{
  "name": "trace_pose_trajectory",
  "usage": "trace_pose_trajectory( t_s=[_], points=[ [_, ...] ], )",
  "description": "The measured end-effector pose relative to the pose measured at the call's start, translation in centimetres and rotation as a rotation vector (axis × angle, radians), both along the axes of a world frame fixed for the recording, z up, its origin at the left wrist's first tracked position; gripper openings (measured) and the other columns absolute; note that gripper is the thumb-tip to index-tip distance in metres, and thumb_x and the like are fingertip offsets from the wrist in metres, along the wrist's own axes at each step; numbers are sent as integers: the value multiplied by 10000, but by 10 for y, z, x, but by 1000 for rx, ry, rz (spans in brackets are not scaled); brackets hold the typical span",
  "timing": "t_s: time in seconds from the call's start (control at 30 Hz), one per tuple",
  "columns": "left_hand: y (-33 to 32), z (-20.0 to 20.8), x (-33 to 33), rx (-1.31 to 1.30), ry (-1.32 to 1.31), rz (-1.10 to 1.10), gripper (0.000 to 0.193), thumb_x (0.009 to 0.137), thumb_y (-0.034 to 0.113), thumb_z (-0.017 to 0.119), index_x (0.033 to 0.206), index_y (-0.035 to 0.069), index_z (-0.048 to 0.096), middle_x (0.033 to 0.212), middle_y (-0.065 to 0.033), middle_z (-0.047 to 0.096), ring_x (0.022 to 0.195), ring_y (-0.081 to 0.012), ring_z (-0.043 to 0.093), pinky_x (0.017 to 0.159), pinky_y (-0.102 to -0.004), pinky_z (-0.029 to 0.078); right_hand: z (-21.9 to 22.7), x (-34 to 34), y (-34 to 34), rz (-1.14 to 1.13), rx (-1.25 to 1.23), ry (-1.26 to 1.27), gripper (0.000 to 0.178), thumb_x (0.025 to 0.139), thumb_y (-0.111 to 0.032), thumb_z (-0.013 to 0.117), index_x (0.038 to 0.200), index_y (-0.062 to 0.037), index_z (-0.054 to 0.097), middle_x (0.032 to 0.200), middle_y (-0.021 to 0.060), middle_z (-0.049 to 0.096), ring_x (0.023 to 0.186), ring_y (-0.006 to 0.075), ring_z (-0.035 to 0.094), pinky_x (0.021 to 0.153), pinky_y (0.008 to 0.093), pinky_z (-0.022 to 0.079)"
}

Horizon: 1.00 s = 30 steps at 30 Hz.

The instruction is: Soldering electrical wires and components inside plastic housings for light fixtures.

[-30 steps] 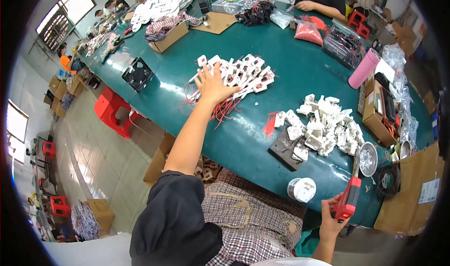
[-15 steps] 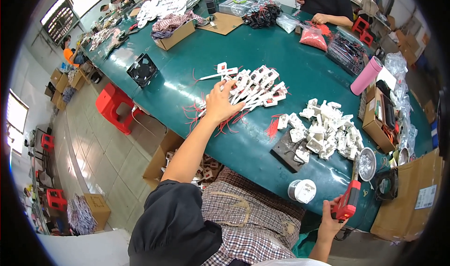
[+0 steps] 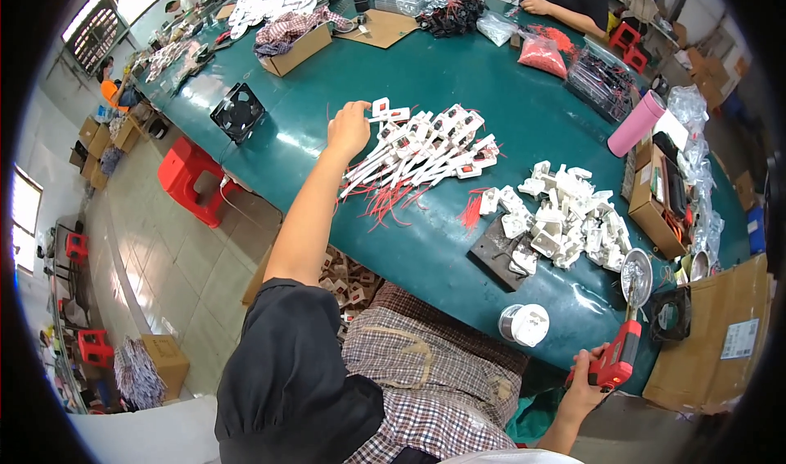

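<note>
My left hand is closed round the stem end of a white plastic part with a red switch, at the far left of a heap. That heap holds several white stemmed switch parts with red wires trailing toward me. My right hand grips a red and black soldering gun low at the right. The gun's tip reaches to the round metal dish, which has silvery bits in it. A spool of solder wire stands near the table's front edge, left of the gun.
White plastic housings lie piled beside a dark block. A pink bottle and a cardboard box stand at the right. A black fan sits on the left edge. A co-worker's arm is across the table.
My left hand has moved left and away from me, off the heap's middle to the outlying switch part. The soldering gun has shifted slightly right and up, its tip now at the dish.
</note>
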<state>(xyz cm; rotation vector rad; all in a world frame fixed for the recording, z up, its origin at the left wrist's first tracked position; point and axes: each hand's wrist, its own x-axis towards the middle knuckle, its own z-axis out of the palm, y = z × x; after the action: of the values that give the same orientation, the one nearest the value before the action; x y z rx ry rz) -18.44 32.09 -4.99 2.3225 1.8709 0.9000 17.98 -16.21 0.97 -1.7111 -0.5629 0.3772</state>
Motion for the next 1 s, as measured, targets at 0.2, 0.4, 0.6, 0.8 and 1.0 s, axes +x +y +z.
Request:
trace_pose_trajectory(
  t_s=[0.2,0.4,0.6,0.8,1.0],
  points=[
    [-3,0,8,-147,189,-50,189,890,180,670,1062,105,657,1070,-127,698,1021,-359,655,876,-496,505,11,-9,2,-21,8,-34,423,927,21,662,1312,11,487,1020,49,576,802,106,598,675,235,495],
    [-4,0,16,-299,-141,45,283,909,183,618,1148,33,603,1104,-201,691,1069,-394,643,920,-468,495,10,-3,-1,-21,-43,-18,392,935,8,657,1293,14,499,1015,48,576,795,101,592,677,236,489],
    [16,5,28,-603,-377,108,614,673,511,841,843,-67,723,1001,-233,723,901,-319,711,781,-409,534,8,-1,1,-19,-3,-6,379,929,11,660,1277,6,511,1008,44,577,790,101,591,669,237,485],
    [26,-7,27,-749,-489,45,583,672,467,851,873,-68,737,925,-178,724,838,-219,689,767,-366,523,16,-5,-4,-21,-47,6,371,929,16,655,1272,6,512,1008,43,579,788,95,594,649,226,476],
    [22,-21,27,-559,-449,-31,592,753,414,829,1157,5,686,1042,-171,730,957,-249,690,842,-361,510,15,-2,-5,-38,-33,-38,361,929,-2,656,1274,-7,550,1033,49,623,793,115,622,648,234,486]
  ],
)
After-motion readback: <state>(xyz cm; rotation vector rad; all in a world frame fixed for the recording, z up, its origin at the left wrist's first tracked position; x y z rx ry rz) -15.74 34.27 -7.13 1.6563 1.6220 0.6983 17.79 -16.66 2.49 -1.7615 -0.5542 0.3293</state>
